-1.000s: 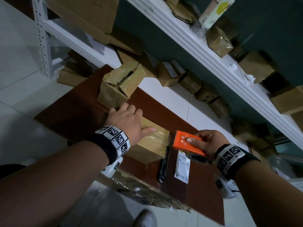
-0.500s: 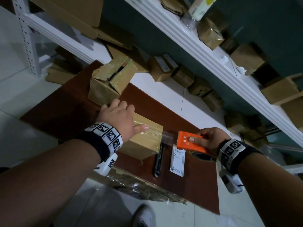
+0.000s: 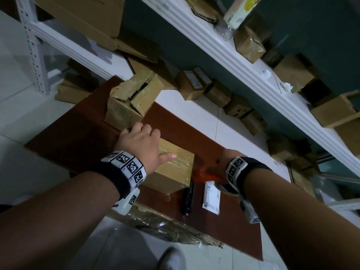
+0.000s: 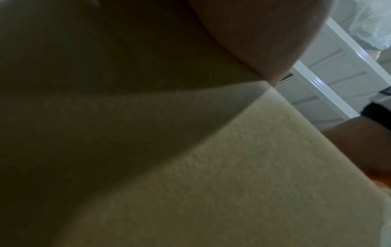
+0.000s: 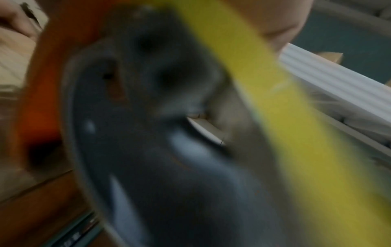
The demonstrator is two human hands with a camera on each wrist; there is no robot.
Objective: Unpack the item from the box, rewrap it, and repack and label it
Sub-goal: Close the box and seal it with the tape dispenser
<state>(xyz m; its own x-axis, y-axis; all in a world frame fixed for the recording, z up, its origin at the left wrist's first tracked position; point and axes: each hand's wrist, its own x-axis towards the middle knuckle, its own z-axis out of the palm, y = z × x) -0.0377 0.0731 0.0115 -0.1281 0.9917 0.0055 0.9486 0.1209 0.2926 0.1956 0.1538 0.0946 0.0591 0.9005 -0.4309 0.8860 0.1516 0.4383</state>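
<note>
Left hand [image 3: 139, 145] is lying flat on top of the closed brown cardboard box [image 3: 171, 172], fingers straight and spread, thumb stretched along the shiny clear tape on the lid; it's pressing, not gripping. Left wrist view is showing only the box's near corner [image 4: 211, 175] close up, with the palm above it.

Right hand [image 3: 219, 162] is sitting just right of the box, mostly hidden behind its own wrist band. It's holding the orange tape dispenser [image 3: 204, 175], which is motion-blurred and touching the box's right edge. Exact finger positions can't be told. Right wrist view is badly blurred: orange dispenser body [image 5: 42, 83], dark grey roll hub and a yellowish tape band are filling the frame.

The box is sitting on the dark reddish-brown wooden tabletop [image 3: 78, 137], near its front edge. Just right of the box a black pen-like tool [image 3: 188, 199] is lying flat, and beside that a white printed label [image 3: 211, 197], apart from the box.

Behind the left hand a second, open and crumpled cardboard box [image 3: 128, 106] is standing on the table's far side. Beyond it white metal shelving [image 3: 224, 49] is carrying many small cardboard cartons. Crinkled clear plastic wrap [image 3: 169, 228] is hanging below the table's front edge.
</note>
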